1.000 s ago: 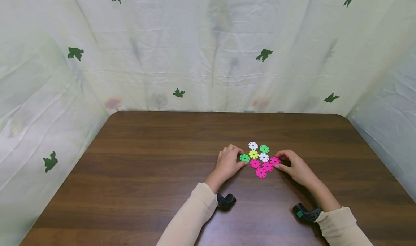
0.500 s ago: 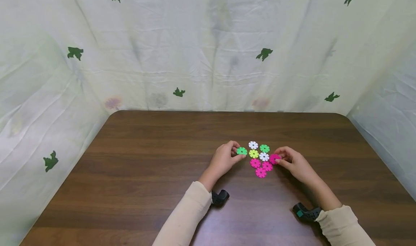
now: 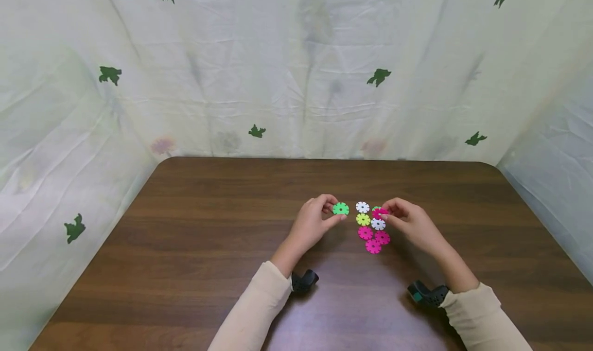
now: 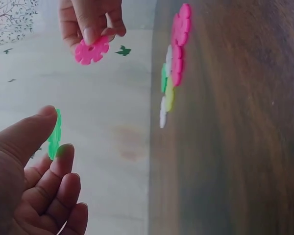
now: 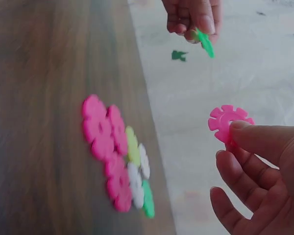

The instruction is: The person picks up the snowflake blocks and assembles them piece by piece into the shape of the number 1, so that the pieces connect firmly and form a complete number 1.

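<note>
My left hand (image 3: pixel 309 225) pinches a green notched plastic disc (image 3: pixel 341 209) between thumb and fingers, raised above the table. The left wrist view shows that disc (image 4: pixel 55 134) nearly edge-on. Opposite, my right hand (image 3: pixel 414 226) pinches a pink notched disc (image 5: pixel 219 123) by its edge, with the thumb over its face. In the head view this pink disc overlaps a green disc (image 3: pixel 375 208) lying on the table. Around it lie a white disc (image 3: pixel 363 207), a yellow disc (image 3: pixel 363 219), another white disc (image 3: pixel 378 224) and several pink discs (image 3: pixel 373 246), grouped flat and close together.
The brown wooden table (image 3: pixel 208 238) has rounded far corners. Behind it hangs a pale cloth (image 3: pixel 296 83) with green leaf shapes, and similar cloth runs along both sides. Each wrist wears a black camera mount (image 3: pixel 304 281).
Both hands have lifted a disc from the group. The green one has moved up and left with my left hand; the pink one has moved up and left over the group with my right.
</note>
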A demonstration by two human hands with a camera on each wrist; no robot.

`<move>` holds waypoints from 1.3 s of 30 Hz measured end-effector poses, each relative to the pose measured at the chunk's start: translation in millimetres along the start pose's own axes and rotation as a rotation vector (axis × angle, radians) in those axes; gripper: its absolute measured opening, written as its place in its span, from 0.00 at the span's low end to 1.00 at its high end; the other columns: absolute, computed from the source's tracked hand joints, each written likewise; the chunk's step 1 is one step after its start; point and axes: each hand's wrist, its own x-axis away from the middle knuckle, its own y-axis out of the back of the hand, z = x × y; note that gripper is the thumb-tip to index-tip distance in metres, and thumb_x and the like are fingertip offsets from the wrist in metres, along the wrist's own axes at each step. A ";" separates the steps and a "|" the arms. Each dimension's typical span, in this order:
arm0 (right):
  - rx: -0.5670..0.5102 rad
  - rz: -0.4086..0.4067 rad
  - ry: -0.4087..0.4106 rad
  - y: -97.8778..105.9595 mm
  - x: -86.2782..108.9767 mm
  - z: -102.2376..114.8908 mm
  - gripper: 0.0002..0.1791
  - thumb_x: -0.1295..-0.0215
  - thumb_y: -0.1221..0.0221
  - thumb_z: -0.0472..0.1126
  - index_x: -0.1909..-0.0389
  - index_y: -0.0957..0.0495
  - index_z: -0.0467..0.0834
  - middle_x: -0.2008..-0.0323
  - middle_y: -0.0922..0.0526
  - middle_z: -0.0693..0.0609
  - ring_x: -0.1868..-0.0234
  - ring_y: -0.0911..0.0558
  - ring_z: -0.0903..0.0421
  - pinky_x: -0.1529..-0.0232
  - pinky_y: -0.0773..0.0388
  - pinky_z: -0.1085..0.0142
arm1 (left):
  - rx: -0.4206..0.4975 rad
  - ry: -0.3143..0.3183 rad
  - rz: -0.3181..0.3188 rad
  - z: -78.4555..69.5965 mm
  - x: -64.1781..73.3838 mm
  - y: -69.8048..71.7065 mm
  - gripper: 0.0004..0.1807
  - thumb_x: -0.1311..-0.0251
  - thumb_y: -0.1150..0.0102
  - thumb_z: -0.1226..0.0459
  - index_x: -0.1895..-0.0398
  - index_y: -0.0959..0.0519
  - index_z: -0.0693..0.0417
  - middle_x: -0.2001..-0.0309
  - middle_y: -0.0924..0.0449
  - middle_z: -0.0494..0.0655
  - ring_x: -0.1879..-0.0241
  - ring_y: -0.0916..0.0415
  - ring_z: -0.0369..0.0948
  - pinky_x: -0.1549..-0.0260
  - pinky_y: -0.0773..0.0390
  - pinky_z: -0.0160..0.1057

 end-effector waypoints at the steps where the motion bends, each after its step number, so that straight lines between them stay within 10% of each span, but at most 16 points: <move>1: -0.006 0.001 0.006 -0.7 -1.7 3.2 0.08 0.43 0.41 0.37 0.62 0.26 0.40 0.69 0.24 0.51 0.68 0.27 0.55 0.67 0.27 0.67 | -0.008 -0.007 -0.008 -0.4 0.8 1.6 0.18 0.52 0.34 0.57 0.60 0.26 0.56 0.68 0.25 0.42 0.65 0.29 0.38 0.63 0.30 0.34; 28: -0.088 0.034 0.133 -17.5 -17.1 83.4 0.06 0.46 0.41 0.28 0.67 0.25 0.35 0.70 0.22 0.46 0.69 0.25 0.53 0.72 0.28 0.66 | -0.114 -0.225 -0.140 0.6 15.3 20.5 0.19 0.56 0.31 0.58 0.63 0.26 0.56 0.70 0.24 0.41 0.68 0.30 0.37 0.65 0.32 0.36; 39: -0.160 -0.009 0.157 -31.9 -22.3 57.7 0.06 0.47 0.39 0.31 0.68 0.24 0.39 0.72 0.21 0.51 0.73 0.24 0.55 0.77 0.30 0.68 | 0.059 -0.253 -0.145 2.0 15.0 16.9 0.18 0.56 0.31 0.63 0.61 0.24 0.60 0.70 0.23 0.45 0.69 0.28 0.38 0.66 0.25 0.34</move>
